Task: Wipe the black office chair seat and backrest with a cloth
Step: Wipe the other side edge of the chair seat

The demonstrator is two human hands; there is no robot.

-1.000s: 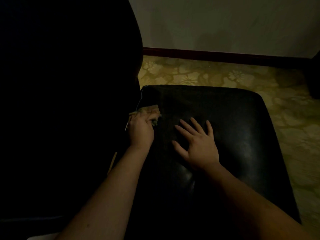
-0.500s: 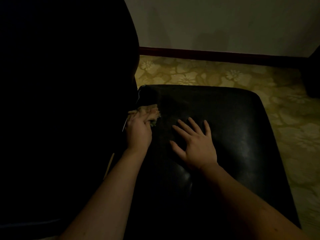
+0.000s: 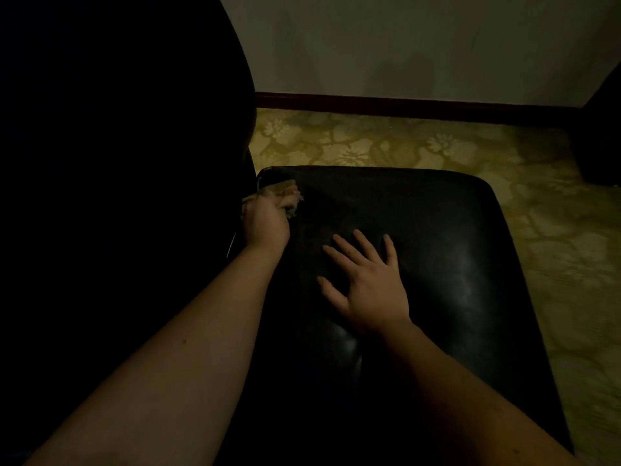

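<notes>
Left hand (image 3: 265,222), gripping the bunched cloth (image 3: 284,192), has slid to the far-left corner of the seat (image 3: 453,264) beside the backrest (image 3: 134,163); right hand (image 3: 368,284) rests flat mid-seat, fingers spread. Seat wiping seems under way; backrest probably remains.

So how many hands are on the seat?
2. The left hand grips the cloth at the far left corner of the seat, beside the backrest; the right hand lies flat near its middle.

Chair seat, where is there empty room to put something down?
The seat is bare on its right side, between the right hand and the edge by the carpet. The far left corner is crowded: the left hand grips the cloth beside the backrest.
</notes>
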